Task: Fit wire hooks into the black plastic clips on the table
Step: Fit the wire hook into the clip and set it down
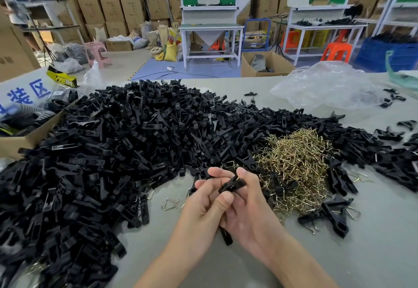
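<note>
- The left hand and the right hand meet over the near middle of the worktop, touching each other.
- Between them they hold one black clip, tilted with its far end raised to the right.
- Left grip: closed round the clip, with the thumb pressing on its near end and the curled fingers behind it.
- Right grip: also closed on the clip, with the thumb at its far end and the fingers folded beneath it.
- A glint of brass wire shows at the clip's far end, beside the right thumb; how far it is seated cannot be told.
- A second black piece pokes out below the hands toward the near edge; which hand has it is hidden.
- The heap of black clips covers the left and middle of the worktop, reaching the far edge.
- The pile of wire hooks, brass-coloured, lies just right of the hands, ringed by clips.
- A loose wire hook lies on bare worktop just left of the left hand.
- Clips with wire fitted lie near right of the hook pile.
- A cardboard box sits at the left edge, and a clear plastic bag at the far right.
</note>
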